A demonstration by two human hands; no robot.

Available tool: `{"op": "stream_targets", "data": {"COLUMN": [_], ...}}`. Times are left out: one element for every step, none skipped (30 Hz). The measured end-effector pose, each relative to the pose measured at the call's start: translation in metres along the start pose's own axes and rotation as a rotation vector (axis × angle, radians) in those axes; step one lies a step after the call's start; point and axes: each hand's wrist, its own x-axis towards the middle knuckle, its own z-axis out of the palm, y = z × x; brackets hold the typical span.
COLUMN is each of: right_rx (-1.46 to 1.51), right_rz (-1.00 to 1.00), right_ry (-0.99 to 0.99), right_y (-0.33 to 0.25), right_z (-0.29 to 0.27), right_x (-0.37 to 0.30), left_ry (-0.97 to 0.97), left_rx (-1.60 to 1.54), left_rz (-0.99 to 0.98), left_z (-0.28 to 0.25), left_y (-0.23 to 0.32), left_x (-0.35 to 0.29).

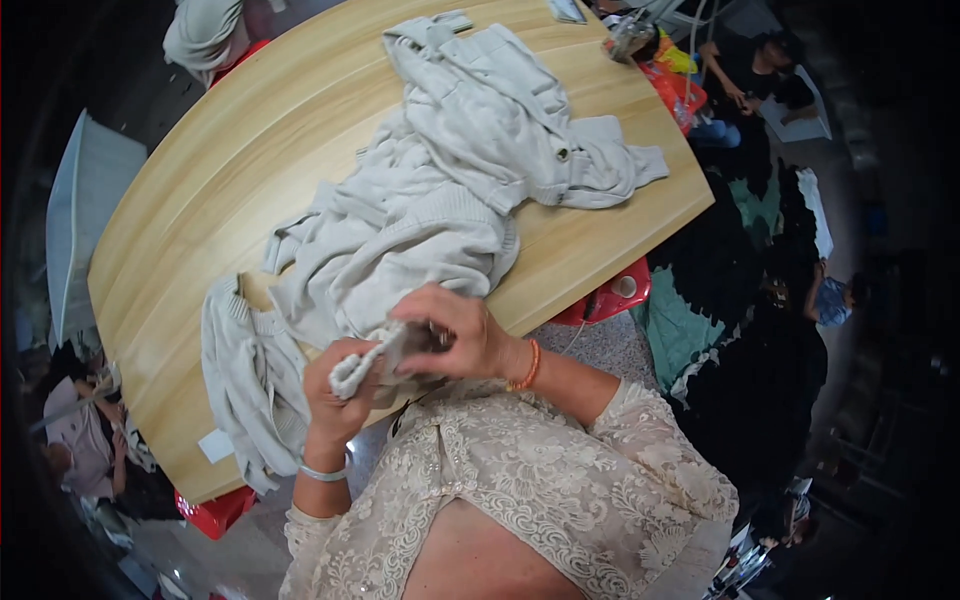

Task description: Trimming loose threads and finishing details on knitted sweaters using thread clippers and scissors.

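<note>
Close to my body, at the table's near edge, my left hand (338, 388) is closed round a folded piece of off-white knit fabric (352, 371), its thick looped edge sticking up from the fist. Just to the right, my right hand (470, 330) is curled over the fabric with thumb and fingers bent toward each other. A small dark patch shows between them; whether it is a tool or shadow I cannot tell. Beyond both hands, off-white knit sweaters (400, 235) lie in a crumpled heap, with one sleeve-like part (255, 370) at the left.
The wooden table (190, 210) has curved-looking edges. A white slip (215, 445) lies at its near left. Red stools (615, 295) stand around it, one bearing pale cloth (205, 40). Dark and green fabric (680, 325) is piled on the right. Other people sit farther off at both sides.
</note>
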Motion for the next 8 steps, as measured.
{"op": "stream_targets", "data": {"right_rx": [0.029, -0.026, -0.081, -0.126, -0.197, -0.266, -0.298, -0.335], "right_rz": [0.126, 0.108, 0.088, 0.070, 0.030, -0.010, 0.052, -0.067], "right_ry": [-0.083, -0.101, -0.117, -0.074, 0.012, 0.101, 0.107, 0.180], "right_y": [0.018, 0.031, 0.041, 0.047, 0.049, 0.051, 0.042, 0.035], "right_z": [0.005, 0.010, 0.013, 0.022, 0.025, 0.025, 0.021, 0.019], "right_x": [-0.001, 0.001, 0.001, 0.002, 0.006, 0.010, 0.017, 0.029], "left_ry": [0.070, 0.177, 0.298, 0.326, 0.395, 0.203, 0.284, -0.143], "left_rx": [0.044, -0.215, -0.402, -0.459, -0.539, -0.563, -0.645, -0.633], "left_rz": [0.126, 0.132, 0.184, 0.329, 0.449, 0.569, 0.686, 0.760], "left_z": [-0.015, -0.023, -0.026, -0.042, -0.049, -0.078, -0.090, -0.133], "left_y": [0.010, 0.020, 0.038, 0.045, 0.059, 0.062, 0.069, 0.075], "left_x": [-0.002, -0.006, -0.008, -0.015, -0.019, -0.031, -0.048, -0.055]}}
